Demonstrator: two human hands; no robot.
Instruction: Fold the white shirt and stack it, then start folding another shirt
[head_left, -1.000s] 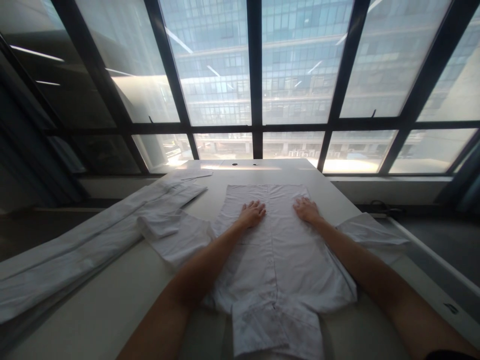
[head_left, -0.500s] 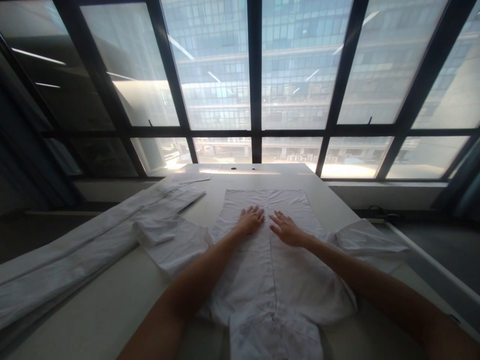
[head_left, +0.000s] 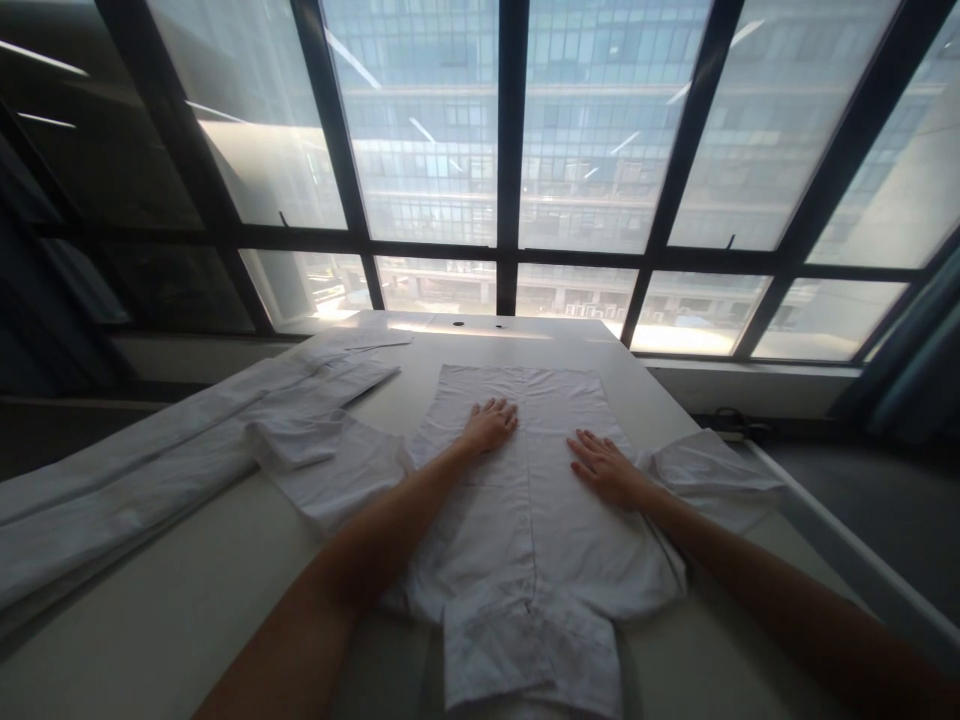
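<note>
A white short-sleeved shirt (head_left: 491, 520) is spread out on the white table (head_left: 600, 350), its front placket running down the middle and its collar end nearest me. My left hand (head_left: 491, 424) lies flat on the shirt, just left of the placket, fingers spread. On the right half rests my right hand (head_left: 604, 468), palm down, with its fingers stretched out and apart. Both hands touch the cloth without gripping it. One sleeve reaches out on each side, partly behind my forearms.
Several white garments (head_left: 157, 450) lie in a long layered pile along the table's left side. Large windows (head_left: 435, 130) with dark frames stand beyond the far edge. Curtains (head_left: 900, 360) hang at both sides. A pale rail (head_left: 840, 525) runs along the right.
My right hand has slid to the right, away from the placket, across the shirt. My left hand stays near the same spot on the cloth. The view has shifted slightly.
</note>
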